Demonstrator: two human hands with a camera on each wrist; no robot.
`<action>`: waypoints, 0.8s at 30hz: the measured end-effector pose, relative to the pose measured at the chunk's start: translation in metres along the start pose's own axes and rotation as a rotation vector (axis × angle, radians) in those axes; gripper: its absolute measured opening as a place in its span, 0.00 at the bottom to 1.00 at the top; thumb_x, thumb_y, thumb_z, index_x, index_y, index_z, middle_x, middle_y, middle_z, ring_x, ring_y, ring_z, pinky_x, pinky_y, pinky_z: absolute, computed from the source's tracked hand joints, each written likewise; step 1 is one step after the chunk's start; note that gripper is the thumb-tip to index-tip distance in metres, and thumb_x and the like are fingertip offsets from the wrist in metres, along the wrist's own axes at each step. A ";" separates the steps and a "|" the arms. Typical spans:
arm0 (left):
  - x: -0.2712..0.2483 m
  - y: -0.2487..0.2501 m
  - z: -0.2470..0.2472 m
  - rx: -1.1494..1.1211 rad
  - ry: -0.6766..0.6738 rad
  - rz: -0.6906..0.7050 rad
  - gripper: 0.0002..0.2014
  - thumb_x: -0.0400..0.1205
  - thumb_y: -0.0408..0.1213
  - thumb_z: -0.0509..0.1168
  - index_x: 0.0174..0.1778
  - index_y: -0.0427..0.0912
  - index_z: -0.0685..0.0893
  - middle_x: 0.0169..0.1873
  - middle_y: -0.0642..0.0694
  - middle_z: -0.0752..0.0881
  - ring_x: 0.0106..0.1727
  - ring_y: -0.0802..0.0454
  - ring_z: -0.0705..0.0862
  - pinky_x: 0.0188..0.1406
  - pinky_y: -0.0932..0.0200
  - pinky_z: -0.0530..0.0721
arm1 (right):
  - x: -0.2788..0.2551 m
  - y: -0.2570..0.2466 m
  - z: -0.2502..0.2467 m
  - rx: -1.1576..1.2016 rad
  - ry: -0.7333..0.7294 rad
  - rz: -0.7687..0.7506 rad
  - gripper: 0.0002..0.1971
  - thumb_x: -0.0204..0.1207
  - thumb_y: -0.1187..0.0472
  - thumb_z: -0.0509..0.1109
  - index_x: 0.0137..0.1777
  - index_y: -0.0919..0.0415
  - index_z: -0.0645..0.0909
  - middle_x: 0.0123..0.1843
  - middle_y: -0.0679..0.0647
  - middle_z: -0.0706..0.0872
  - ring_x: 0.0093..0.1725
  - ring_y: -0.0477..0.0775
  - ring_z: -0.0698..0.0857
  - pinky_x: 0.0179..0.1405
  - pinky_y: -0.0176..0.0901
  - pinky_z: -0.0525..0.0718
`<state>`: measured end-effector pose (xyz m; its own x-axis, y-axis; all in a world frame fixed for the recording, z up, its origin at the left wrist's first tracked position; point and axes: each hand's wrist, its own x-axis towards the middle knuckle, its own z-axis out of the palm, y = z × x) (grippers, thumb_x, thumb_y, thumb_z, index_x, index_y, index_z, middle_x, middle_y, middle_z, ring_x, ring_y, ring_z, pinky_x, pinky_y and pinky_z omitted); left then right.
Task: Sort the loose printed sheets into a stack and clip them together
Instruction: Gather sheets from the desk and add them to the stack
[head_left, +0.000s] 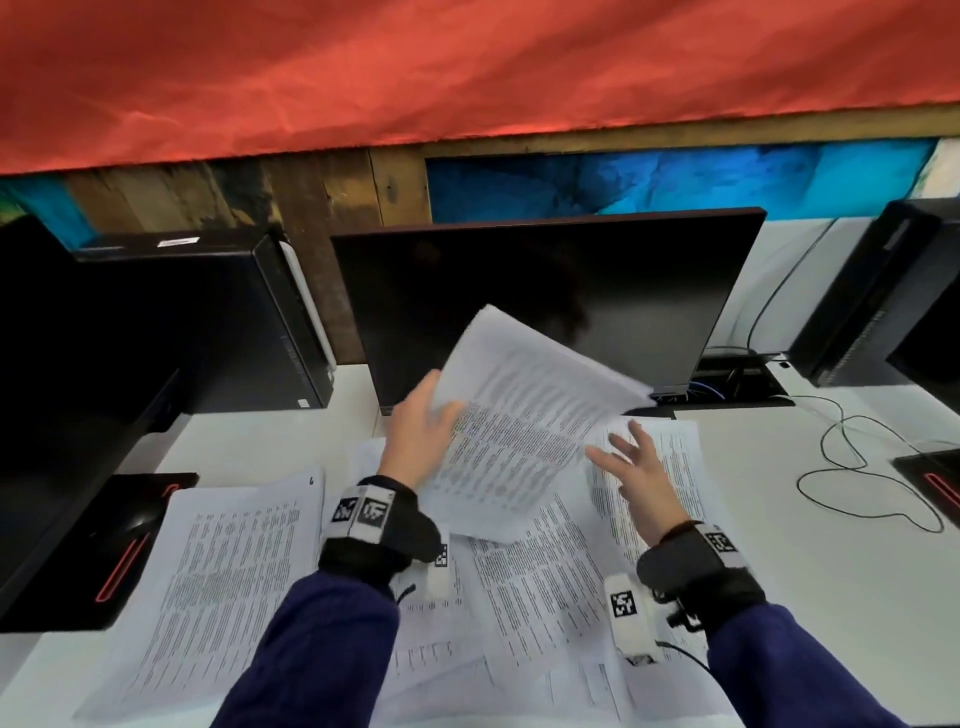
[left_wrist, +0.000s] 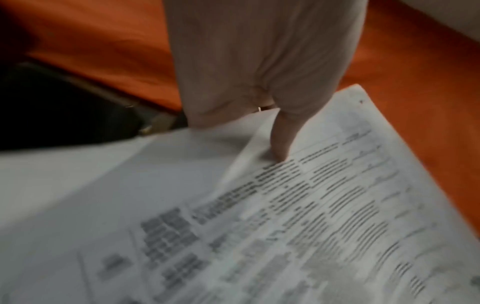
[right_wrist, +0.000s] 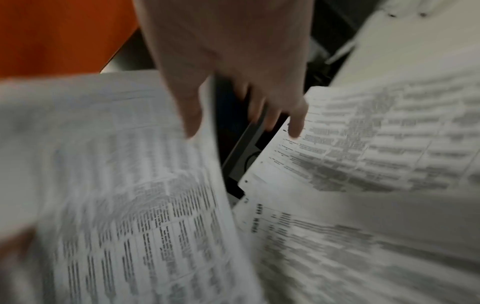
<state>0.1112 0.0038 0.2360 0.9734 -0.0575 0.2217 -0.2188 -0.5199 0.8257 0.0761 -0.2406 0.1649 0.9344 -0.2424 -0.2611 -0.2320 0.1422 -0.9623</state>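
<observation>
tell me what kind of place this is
Probably a computer lab or shared office: a dark monitor on a white desk, a black tower PC beside it, and another machine to the right.

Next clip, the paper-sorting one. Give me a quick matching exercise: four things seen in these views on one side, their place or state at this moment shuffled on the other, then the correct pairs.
Things:
1. left hand
2. right hand
3. monitor
4. loose sheets

States:
A. dark, standing at the back of the desk
B. spread flat across the desk
C. holds a lifted bundle of sheets
D. open, fingers spread above the sheets

Pairs: 1-C, 2-D, 3-A, 4-B
</observation>
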 end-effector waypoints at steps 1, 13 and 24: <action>-0.003 -0.004 -0.005 -0.118 0.004 -0.046 0.12 0.84 0.32 0.61 0.63 0.42 0.78 0.52 0.52 0.84 0.50 0.61 0.83 0.57 0.59 0.81 | -0.001 -0.009 0.005 0.015 -0.085 0.007 0.34 0.75 0.62 0.74 0.79 0.51 0.64 0.68 0.48 0.79 0.66 0.47 0.79 0.66 0.47 0.68; -0.059 -0.047 0.045 -0.402 0.329 -0.294 0.16 0.84 0.39 0.62 0.64 0.54 0.66 0.60 0.48 0.82 0.59 0.50 0.84 0.50 0.65 0.82 | -0.014 -0.012 0.055 0.004 -0.175 -0.212 0.13 0.69 0.68 0.77 0.51 0.57 0.79 0.51 0.55 0.87 0.49 0.52 0.87 0.48 0.46 0.82; -0.048 -0.066 0.049 -0.474 0.342 -0.360 0.13 0.83 0.35 0.63 0.61 0.49 0.69 0.47 0.55 0.83 0.46 0.65 0.83 0.30 0.78 0.81 | -0.014 -0.029 0.066 -0.826 0.010 -0.826 0.37 0.77 0.77 0.59 0.81 0.43 0.62 0.76 0.54 0.61 0.44 0.49 0.82 0.42 0.41 0.88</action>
<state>0.0819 -0.0006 0.1454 0.9320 0.3617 -0.0219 0.0322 -0.0226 0.9992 0.0871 -0.1782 0.2012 0.8821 0.0224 0.4705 0.3364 -0.7291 -0.5960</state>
